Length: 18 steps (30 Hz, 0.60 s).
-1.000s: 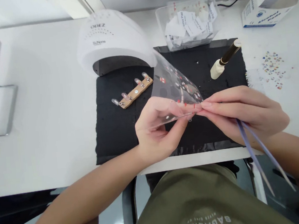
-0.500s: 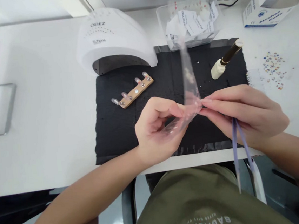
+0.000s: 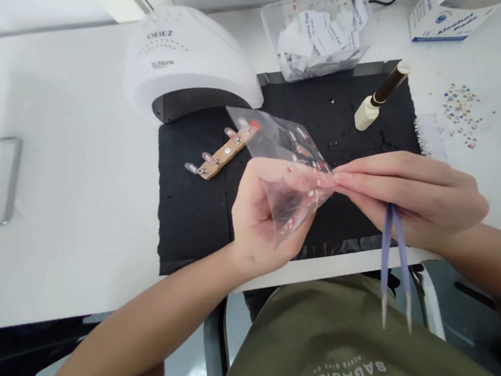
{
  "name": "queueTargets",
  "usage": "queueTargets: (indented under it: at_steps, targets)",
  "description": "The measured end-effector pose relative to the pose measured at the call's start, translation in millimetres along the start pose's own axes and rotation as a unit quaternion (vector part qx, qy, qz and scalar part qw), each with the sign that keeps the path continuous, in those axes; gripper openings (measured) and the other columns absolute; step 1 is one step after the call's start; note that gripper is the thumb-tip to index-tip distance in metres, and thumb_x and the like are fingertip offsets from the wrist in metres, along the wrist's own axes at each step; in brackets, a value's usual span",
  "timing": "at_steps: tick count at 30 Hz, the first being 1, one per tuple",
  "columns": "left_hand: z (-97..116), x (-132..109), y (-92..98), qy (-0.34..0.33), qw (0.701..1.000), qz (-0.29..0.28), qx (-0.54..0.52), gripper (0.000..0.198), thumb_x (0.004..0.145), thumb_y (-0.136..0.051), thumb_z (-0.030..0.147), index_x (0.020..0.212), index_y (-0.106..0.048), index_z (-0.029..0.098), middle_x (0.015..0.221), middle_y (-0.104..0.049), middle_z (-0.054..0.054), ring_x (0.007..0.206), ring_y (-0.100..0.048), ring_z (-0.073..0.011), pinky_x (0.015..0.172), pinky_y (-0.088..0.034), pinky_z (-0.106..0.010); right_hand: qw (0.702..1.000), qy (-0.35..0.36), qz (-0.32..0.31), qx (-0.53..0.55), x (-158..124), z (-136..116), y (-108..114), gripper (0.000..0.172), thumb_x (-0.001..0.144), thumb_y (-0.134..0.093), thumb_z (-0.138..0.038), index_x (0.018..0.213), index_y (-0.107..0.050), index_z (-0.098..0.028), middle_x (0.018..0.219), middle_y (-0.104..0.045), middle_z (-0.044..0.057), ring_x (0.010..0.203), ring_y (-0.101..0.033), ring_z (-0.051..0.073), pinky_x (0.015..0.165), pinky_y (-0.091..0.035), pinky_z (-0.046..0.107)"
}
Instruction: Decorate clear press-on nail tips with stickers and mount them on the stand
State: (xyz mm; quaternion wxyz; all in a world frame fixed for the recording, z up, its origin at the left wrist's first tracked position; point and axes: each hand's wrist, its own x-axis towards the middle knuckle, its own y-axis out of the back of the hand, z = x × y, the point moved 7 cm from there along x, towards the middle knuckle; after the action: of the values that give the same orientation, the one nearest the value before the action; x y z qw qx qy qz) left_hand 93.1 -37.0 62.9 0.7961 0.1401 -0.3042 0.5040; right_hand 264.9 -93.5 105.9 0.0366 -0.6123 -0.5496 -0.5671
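While the right grip (image 3: 414,193) pinches film (image 3: 272,141), left grip (image 3: 256,226) unclear, packets (image 3: 319,32) fill a tub (image 3: 323,70).

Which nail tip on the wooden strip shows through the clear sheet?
The rightmost nail tip on the wooden strip: the clear sheet crosses in front of it; the other three nail tips lie left of the sheet.

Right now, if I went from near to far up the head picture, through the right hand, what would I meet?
Shirt → right hand → bottle → tub. The tweezers and mat overlap other things, so I skip them.
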Motion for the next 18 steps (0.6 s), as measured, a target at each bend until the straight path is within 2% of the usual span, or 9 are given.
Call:
queueTargets:
  at_steps: [5,11,14,18]
  targets:
    - [0.2,-0.7,0.0,-0.007,1.000,0.010,0.012,0.043,0.094,-0.085,-0.004,0.125,-0.071,0.022,0.114,-0.089,-0.003,0.104,-0.090,-0.0176,0.086,-0.077,-0.022,1.000,0.003,0.023,0.012,-0.9,0.5,2.3,0.029,0.097,-0.087,-0.002,0.118,-0.088,-0.023,0.114,-0.093,0.004,0.088,-0.090,0.018,0.083,-0.077,0.022]
    - [1.0,-1.5,-1.4,-0.002,1.000,0.025,0.015,0.036,0.096,-0.085,-0.002,0.121,-0.071,0.020,0.112,-0.091,-0.006,0.099,-0.092,-0.0175,0.076,-0.075,-0.018,1.000,0.010,-0.018,0.018,3.7,-0.3,2.9,0.025,0.097,-0.089,-0.004,0.116,-0.087,-0.019,0.115,-0.093,0.006,0.089,-0.091,0.018,0.085,-0.076,0.021]
    - [1.0,-2.0,-2.4,0.006,0.999,0.033,0.017,0.033,0.097,-0.082,-0.001,0.117,-0.069,0.022,0.110,-0.092,-0.005,0.098,-0.092,-0.0181,0.075,-0.075,-0.018,1.000,0.005,0.003,0.019,2.8,-0.4,4.6,0.027,0.096,-0.088,-0.003,0.116,-0.088,-0.021,0.114,-0.093,0.006,0.089,-0.091,0.020,0.084,-0.077,0.022]
    - [1.6,-0.9,-3.4,0.023,0.998,0.044,0.024,0.031,0.097,-0.080,0.000,0.112,-0.067,0.024,0.107,-0.092,-0.004,0.096,-0.093,-0.0220,0.078,-0.079,-0.025,1.000,0.004,-0.024,0.020,4.2,-1.1,3.4,0.028,0.096,-0.088,-0.004,0.117,-0.088,-0.024,0.117,-0.093,0.004,0.091,-0.092,0.021,0.087,-0.078,0.023]
